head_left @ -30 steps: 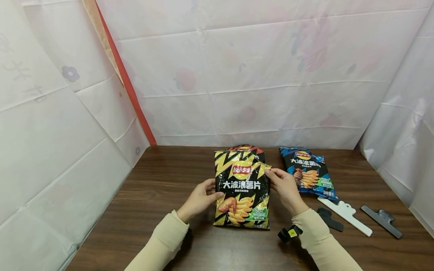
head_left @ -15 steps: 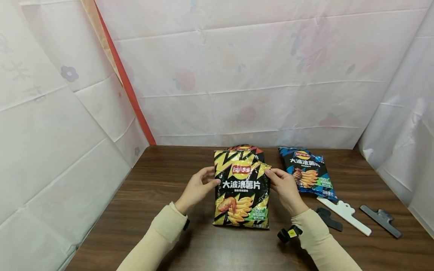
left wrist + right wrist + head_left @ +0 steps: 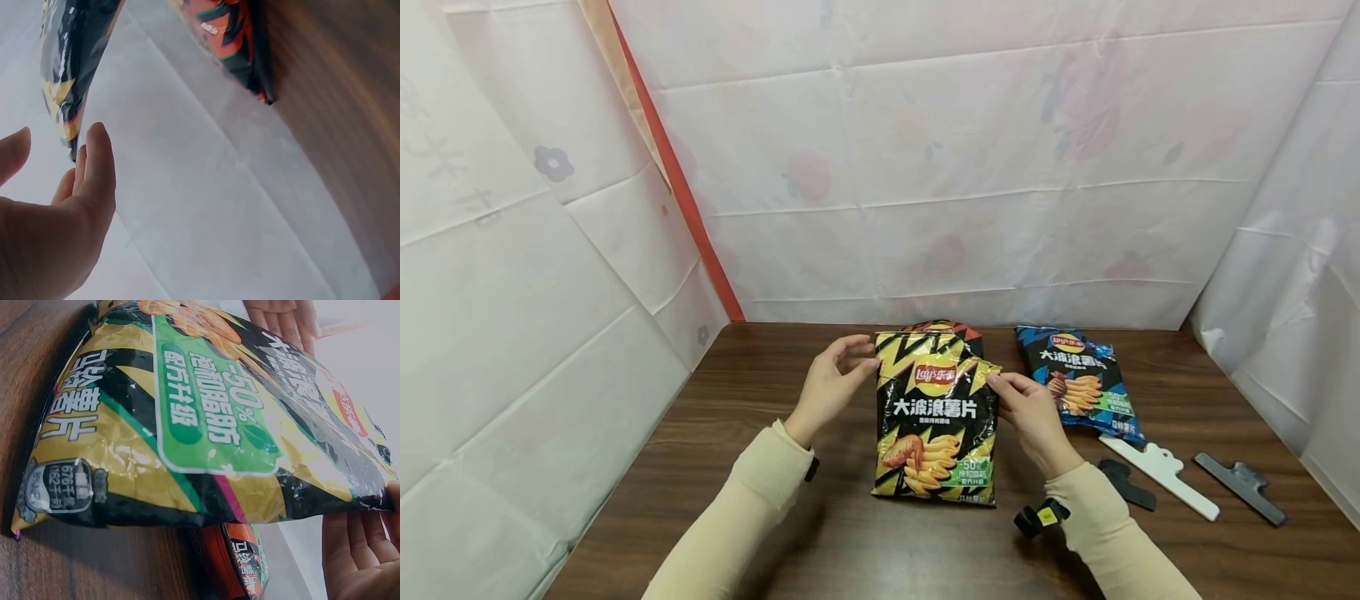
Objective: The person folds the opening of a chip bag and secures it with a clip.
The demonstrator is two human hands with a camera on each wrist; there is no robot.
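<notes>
A yellow-and-black chip bag [image 3: 936,417] stands upright in the middle of the table, its lower edge at the tabletop. My right hand [image 3: 1033,412] pinches its upper right edge, thumb in front and fingers behind. Beside the bag's upper left corner is my left hand [image 3: 831,383]. In the left wrist view, the thumb and fingers of that hand [image 3: 59,219] are spread apart, with the edge of the bag [image 3: 72,75] just beyond the fingertips. Behind this bag a red-and-black chip bag [image 3: 972,337] is mostly hidden.
A blue chip bag [image 3: 1078,379] lies at the back right. In front of it are a white bag clip [image 3: 1161,475], a dark clip [image 3: 1127,485] partly behind the right sleeve, and a grey clip [image 3: 1240,487]. White sheets [image 3: 962,167] hang behind the wooden table [image 3: 715,467].
My left hand has slid up along the bag's left edge, from its middle to the top corner, and its thumb has come off the front. The right hand keeps its pinch.
</notes>
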